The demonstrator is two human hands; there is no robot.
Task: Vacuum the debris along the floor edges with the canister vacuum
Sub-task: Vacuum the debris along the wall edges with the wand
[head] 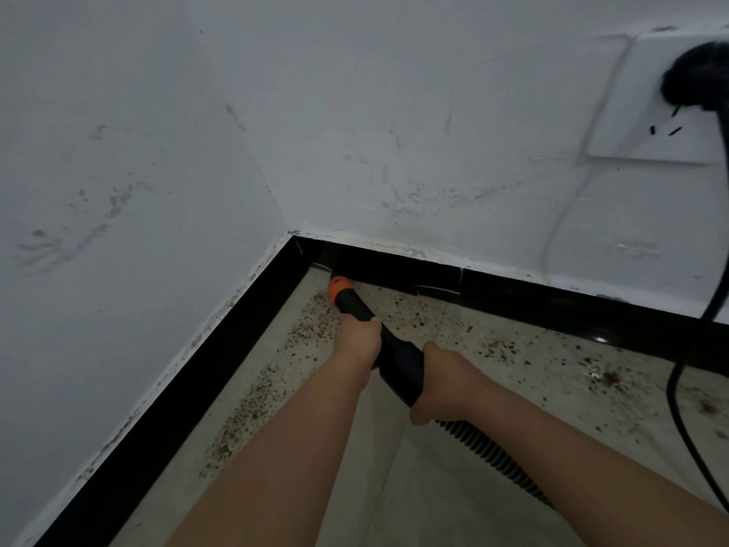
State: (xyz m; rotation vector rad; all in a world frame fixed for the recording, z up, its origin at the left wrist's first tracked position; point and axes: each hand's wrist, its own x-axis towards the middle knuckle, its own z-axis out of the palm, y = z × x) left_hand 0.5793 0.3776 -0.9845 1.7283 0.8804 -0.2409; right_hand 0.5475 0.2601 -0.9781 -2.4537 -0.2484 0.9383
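Both hands' grip clenched on black vacuum nozzle [378, 333], left hand [358, 341] ahead, right hand [442, 382] behind, orange tip [337, 285] at debris-strewn corner

plug [698, 75]: blurry, cut off by the right edge
power cord [680, 408]: runs off the bottom right edge
hose [489, 454]: far end hidden behind the right arm
nozzle [374, 321]: middle hidden under the left hand [358, 340]
canister: out of view
debris [272, 384]: bits too small to tell
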